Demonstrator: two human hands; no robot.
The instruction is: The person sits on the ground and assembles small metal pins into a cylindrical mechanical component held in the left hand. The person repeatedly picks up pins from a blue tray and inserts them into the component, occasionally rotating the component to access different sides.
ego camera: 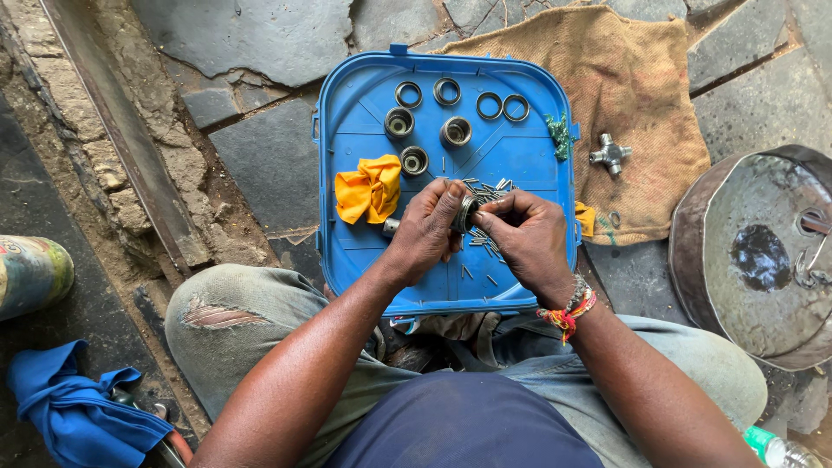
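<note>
I sit on the stone floor with a blue plastic tray (347, 251) across my knees. My left hand (429, 230) is closed around a small round bearing cup (466, 212), pinching it between thumb and fingertips just above the middle of the tray. My right hand (524, 238) comes in from the other side, its fingertips drawn together at the cup's open face; they seem to pinch something thin there, but I cannot make out what.

Just beyond my fingers a loose heap of needle rollers (490, 189) lies on the tray, with a few strays scattered under my right hand. Three more bearing cups (399, 123) stand further up the tray, mouths up, and four thin metal rings (447, 91) sit in a row near the far edge. A crumpled yellow cloth (370, 189) lies to the left of my left hand.

Off the tray to the right, a steel cross-shaped joint piece (611, 155) rests on a piece of burlap sacking (641, 78). Further right stands a round metal basin (754, 251) with a dark puddle in it. A blue rag (74, 412) lies by my left knee.
</note>
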